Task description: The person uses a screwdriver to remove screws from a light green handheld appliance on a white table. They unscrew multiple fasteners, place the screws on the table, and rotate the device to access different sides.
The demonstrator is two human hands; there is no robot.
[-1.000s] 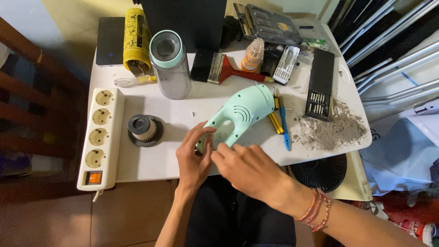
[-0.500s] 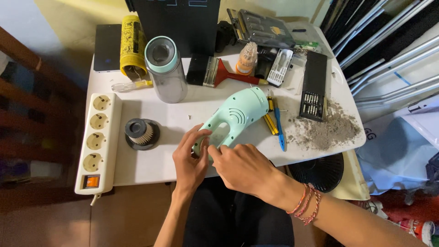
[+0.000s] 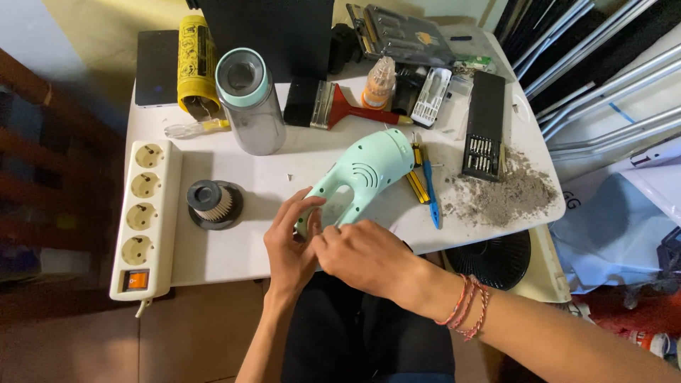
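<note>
A mint-green handheld vacuum body [image 3: 369, 170] lies on the white table [image 3: 234, 248], handle end toward me. My left hand [image 3: 289, 245] grips the lower end of its handle, thumb on top. My right hand [image 3: 358, 255] overlaps the same end from the right, fingers bent against the handle; what the fingertips touch is hidden. A round pleated filter [image 3: 213, 204] in a black ring stands just left of my hands. A clear dust cup [image 3: 250, 99] with a mint rim stands upright behind it.
A white power strip [image 3: 142, 216] lies along the left edge. A pile of grey dust [image 3: 507, 195] sits at the right, beside a black bit holder [image 3: 484, 128]. Yellow and blue screwdrivers [image 3: 424, 181], a red-handled brush [image 3: 340, 106], a yellow can [image 3: 195, 64] and a black box [image 3: 273, 32] crowd the back.
Both hands stay at the vacuum's handle end with only small finger shifts. The view has drifted slightly; nothing on the table has moved.
</note>
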